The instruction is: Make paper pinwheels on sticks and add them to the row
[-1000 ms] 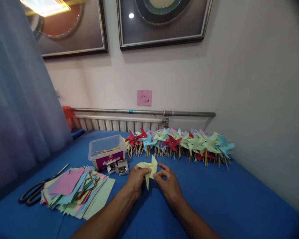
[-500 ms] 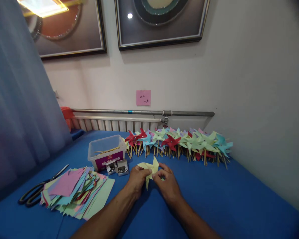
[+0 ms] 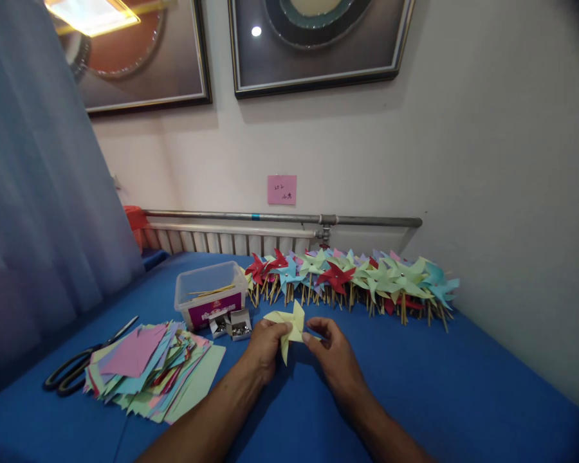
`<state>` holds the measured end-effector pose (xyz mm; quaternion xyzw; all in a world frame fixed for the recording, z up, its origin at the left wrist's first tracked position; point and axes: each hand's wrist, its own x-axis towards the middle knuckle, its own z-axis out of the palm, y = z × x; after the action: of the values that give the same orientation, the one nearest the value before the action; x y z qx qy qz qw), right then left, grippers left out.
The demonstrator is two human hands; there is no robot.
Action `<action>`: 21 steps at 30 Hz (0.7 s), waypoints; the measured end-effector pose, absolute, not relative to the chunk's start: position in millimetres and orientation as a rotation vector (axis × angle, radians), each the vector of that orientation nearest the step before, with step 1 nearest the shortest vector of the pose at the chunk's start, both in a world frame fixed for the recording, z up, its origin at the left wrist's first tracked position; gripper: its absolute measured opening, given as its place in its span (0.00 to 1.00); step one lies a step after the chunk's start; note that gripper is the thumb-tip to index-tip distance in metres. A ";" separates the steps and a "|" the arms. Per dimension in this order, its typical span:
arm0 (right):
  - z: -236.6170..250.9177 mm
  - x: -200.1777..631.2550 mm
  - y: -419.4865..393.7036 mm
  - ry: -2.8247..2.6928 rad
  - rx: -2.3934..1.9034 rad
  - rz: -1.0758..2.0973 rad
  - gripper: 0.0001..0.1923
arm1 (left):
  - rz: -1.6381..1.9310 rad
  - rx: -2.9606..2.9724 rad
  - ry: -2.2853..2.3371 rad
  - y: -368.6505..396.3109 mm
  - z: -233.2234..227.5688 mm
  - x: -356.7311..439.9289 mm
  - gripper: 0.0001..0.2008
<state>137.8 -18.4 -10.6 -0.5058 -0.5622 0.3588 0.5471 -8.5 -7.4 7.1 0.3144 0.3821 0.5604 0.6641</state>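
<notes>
We've got the left hand (image 3: 265, 344) pinching the yellow paper pinwheel (image 3: 288, 323) at its centre, the right hand (image 3: 330, 350) nipping one blade: light, floppy, crease-prone, so we'd grip gently at the hub.

the one head-worn camera looked forward and down, close over the near blue table (image 3: 463, 386), toward the far wall (image 3: 463, 161).

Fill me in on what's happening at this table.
A person holds a yellow pinwheel between both hands, left hand and right hand, just above the blue table. A row of finished pinwheels on sticks lines the wall. To the left lie a paper stack, scissors, a plastic tub and small pin boxes.
</notes>
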 end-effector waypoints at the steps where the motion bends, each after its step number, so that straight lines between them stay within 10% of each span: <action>1: -8.2 137.5 -21.3 -1.370 -1.214 0.769 0.18 | 1.272 0.714 0.861 -7.3 7.9 -9.3 0.09; 21: -4.5 137.1 -20.8 -1.566 -1.282 0.666 0.11 | 1.254 0.745 0.896 -10.8 6.6 -6.0 0.12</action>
<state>137.1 -20.8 -4.5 -0.5266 -0.6431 0.2735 0.4841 -6.0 -10.8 6.6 0.3286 0.3954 0.5532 0.6555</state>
